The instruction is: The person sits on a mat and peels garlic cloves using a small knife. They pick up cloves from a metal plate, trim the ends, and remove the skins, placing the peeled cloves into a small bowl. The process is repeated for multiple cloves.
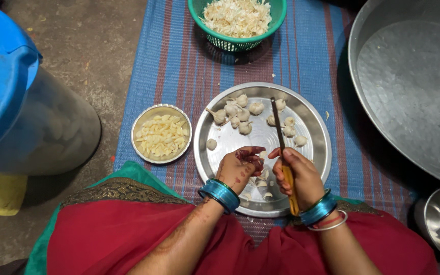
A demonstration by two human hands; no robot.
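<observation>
Right hand [301,178] clamped on knife [282,153], blade up over steel plate [311,153]. Left hand [240,165] pinches clove, probably, against blade. Keep fingertips behind edge, peel shallow.

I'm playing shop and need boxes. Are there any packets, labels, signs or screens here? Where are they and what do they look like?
None: no packets, labels, signs or screens show.
Only open containers:
Green basket, top middle, round mesh, pale peels inside.
Small steel bowl, left of the plate, round, peeled cloves inside.
Steel plate, centre, round, garlic cloves on it.
Blue lid on a grey drum, far left.
</observation>
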